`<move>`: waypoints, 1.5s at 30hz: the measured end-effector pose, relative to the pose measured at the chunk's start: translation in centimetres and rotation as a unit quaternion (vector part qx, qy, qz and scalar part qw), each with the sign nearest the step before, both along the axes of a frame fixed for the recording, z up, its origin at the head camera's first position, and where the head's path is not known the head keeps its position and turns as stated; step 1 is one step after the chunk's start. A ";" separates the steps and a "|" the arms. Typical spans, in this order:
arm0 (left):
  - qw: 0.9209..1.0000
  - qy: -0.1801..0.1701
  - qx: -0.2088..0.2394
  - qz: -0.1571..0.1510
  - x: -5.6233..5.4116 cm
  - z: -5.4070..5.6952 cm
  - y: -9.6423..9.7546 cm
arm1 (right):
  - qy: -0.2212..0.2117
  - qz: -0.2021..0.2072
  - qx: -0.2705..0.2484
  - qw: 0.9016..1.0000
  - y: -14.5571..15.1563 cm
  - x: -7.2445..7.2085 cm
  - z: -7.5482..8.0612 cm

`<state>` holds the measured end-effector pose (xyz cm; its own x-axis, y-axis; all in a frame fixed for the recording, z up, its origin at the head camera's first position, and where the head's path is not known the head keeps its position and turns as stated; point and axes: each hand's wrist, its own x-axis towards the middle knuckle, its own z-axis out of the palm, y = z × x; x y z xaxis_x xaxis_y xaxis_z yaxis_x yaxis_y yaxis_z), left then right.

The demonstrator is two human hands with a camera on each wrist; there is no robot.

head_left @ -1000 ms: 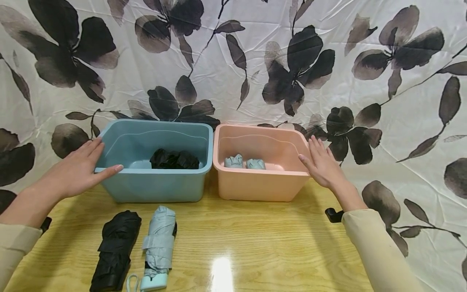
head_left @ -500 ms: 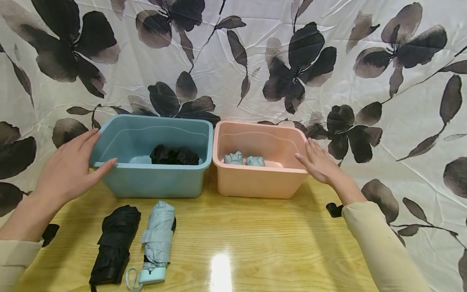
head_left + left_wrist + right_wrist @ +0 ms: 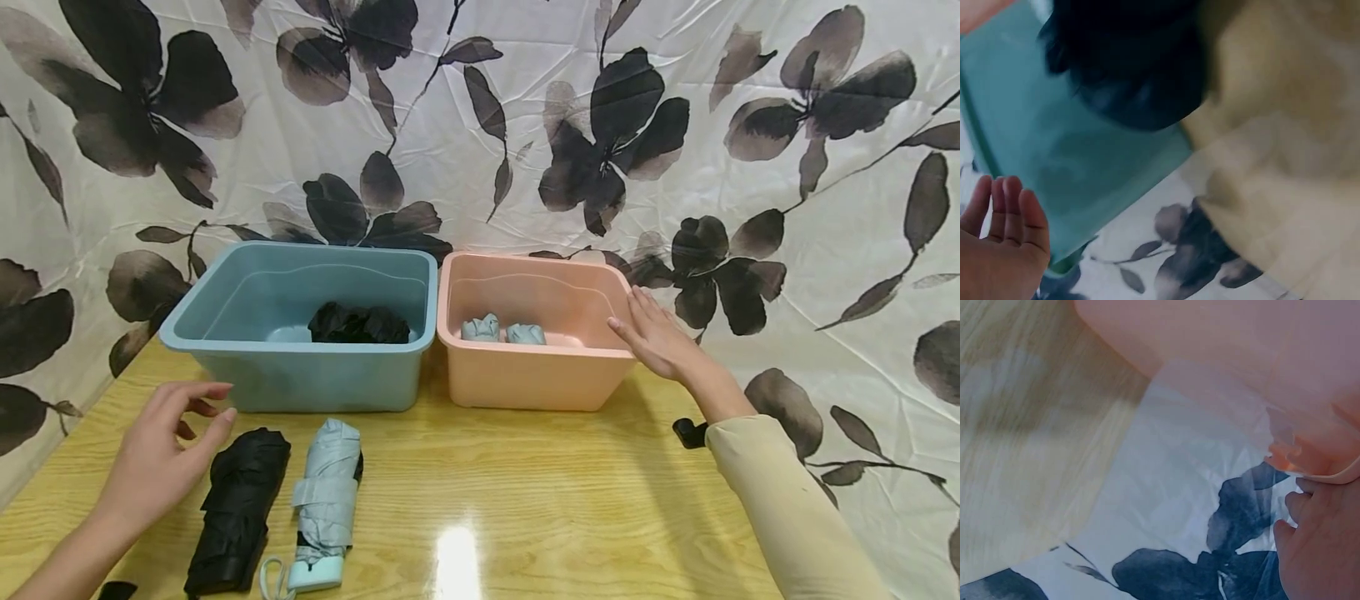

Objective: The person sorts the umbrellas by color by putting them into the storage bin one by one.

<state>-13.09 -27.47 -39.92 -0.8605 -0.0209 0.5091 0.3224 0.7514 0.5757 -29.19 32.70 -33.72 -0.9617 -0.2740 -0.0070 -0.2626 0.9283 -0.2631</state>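
Note:
My left hand (image 3: 161,454) hovers just left of a folded black umbrella (image 3: 238,512), its fingers loosely bent and holding nothing. Beside that umbrella lies a folded light blue one (image 3: 326,500) with a wrist loop at its handle. Behind them stands a blue bin (image 3: 315,379) with a black bundle (image 3: 358,323) inside. My right hand (image 3: 663,337) rests with extended fingers at the right rim of a pink bin (image 3: 536,379), which holds two light blue bundles (image 3: 482,327). In the left wrist view, the black umbrella (image 3: 1135,69) overlaps the blue bin.
Both bins stand side by side at the back of the wooden table (image 3: 510,492), against a floral cloth (image 3: 480,125). A small black object (image 3: 688,433) shows by the right wrist.
My left hand has left the blue bin's left rim and come down toward the black umbrella, its fingers bending. My right hand stays at the pink bin.

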 end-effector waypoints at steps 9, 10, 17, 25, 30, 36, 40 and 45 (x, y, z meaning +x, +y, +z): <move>0.986 -0.136 -0.093 -0.035 0.6 -3.8 -0.6 | -0.002 0.000 0.000 1.000 0.0 -0.2 0.0; 0.982 -0.154 -0.106 -0.037 0.6 -4.1 -0.7 | -0.002 0.000 0.000 1.000 0.0 -0.2 0.0; 0.958 -0.226 -0.164 -0.060 0.4 -5.4 -1.4 | -0.004 0.000 -0.002 1.000 0.0 -0.1 0.1; 0.956 -0.229 -0.165 -0.081 -0.1 -5.9 -1.8 | -0.011 -0.001 0.000 1.000 0.0 -0.1 0.0; 0.957 -0.242 -0.121 -0.103 -0.9 -5.9 -2.0 | -0.012 -0.001 -0.002 1.000 0.1 -0.1 0.1; 0.953 -0.273 -0.077 -0.107 -1.1 -5.8 -2.2 | -0.014 0.003 -0.005 1.000 0.0 -0.4 0.0; 0.955 -0.270 -0.072 -0.096 -1.1 -5.7 -2.0 | -0.012 0.002 -0.006 1.000 0.0 -0.5 0.0; 0.959 -0.262 -0.075 -0.084 -0.9 -5.6 -1.9 | -0.015 0.002 -0.004 1.000 0.1 -0.3 0.1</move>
<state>-14.00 -29.32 -45.53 -0.9838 0.1791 -0.0074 0.1416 0.8015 0.5810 -29.49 32.78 -33.67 -0.9601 -0.2778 -0.0332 -0.2580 0.9250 -0.2788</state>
